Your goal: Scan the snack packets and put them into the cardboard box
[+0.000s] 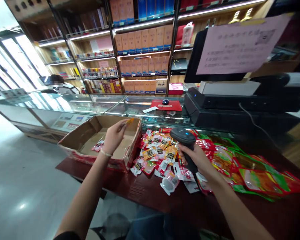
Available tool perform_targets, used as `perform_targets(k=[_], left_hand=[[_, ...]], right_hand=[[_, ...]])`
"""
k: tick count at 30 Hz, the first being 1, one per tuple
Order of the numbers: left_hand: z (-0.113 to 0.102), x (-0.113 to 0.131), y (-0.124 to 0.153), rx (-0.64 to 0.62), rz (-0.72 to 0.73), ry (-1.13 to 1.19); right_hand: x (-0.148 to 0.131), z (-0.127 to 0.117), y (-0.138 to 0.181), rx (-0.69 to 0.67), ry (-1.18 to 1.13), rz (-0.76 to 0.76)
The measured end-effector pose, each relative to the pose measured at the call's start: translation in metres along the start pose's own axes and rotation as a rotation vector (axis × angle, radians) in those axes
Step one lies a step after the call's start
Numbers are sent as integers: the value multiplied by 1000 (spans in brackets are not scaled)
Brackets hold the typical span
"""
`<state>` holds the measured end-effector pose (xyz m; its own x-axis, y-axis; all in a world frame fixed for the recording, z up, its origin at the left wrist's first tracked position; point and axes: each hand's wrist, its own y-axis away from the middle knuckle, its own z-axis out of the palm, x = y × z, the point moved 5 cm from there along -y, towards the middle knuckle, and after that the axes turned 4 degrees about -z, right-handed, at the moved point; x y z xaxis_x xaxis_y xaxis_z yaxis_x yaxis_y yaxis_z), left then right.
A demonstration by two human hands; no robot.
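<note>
My left hand is raised over the right part of an open cardboard box, its fingers pinching a small orange snack packet. A few packets lie on the box's floor, partly behind my left forearm. In my right hand is a black barcode scanner, gripped by its handle, with a small blue light on top. Beneath and left of the scanner spreads a pile of small orange, red and white snack packets. A clear-and-white packet lies near the counter's front edge.
Larger red and green snack bags lie along the right of the dark red counter. Behind stand a glass display case, a mouse on a red mat, and a monitor with a pink paper sheet. Another person sits far left.
</note>
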<state>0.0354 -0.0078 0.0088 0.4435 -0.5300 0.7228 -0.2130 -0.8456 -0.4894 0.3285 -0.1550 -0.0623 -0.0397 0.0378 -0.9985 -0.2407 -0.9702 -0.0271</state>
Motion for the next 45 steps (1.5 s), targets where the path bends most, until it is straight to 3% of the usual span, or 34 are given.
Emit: perform_targets(k=[3,6,8,15,20,24,28,31,36,39,45], left_hand=[[-26,-44,-11,22,8,-380],[-24,-78,-13,-136,-60,-517],[-18,-86,-12,-211,-72,-527],[-10,-66,-11,-165,-15,-457],[3,-19,-10,-104,112,-384],[36,35,1,-129,226,-272],[93,66,15,-251,293,-139],[148,63,27,-372,329,-42],[223,31,55,-502,350,3],[238,15,69,-565,390,-12],[230,12,86,-824,546,-96]], right_hand=[[-1,17,-3,-13,3,-6],[1,31,-7,-33,-6,4],[3,36,-8,-42,-16,5],[2,28,-6,-41,-8,-26],[0,2,-2,2,-8,-7],[4,-21,-2,26,-18,-17],[12,-43,-3,45,-30,-35],[19,-56,-1,61,-31,-46],[28,-67,5,85,-73,-15],[31,-70,8,96,-93,9],[36,-71,7,101,-98,26]])
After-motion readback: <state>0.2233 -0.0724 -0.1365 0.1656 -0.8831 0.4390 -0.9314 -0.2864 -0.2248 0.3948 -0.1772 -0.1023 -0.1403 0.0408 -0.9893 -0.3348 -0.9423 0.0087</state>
